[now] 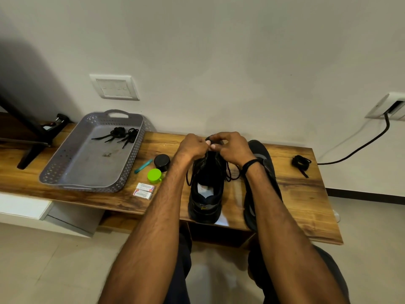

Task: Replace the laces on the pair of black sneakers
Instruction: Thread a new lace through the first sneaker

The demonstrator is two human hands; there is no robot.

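Now, sneaker [206, 185]: stands upright on the surface [306, 205], heel toward you, between your forearms.
Left hand [194, 145]: your grip is closed, fingers curled and pinching the lace [230, 173] over the shoe's far end.
Right hand [234, 148]: your grip pinches the same lace, close against the other hand.
Second sneaker [262, 159]: just beside the first, partly under your right forearm.
Spare lace [301, 163]: coiled, far right.
Tray [65, 172]: holds black laces [122, 133].

Black sneakers [206, 189], grey perforated tray [92, 159], lime-green cap [154, 175].
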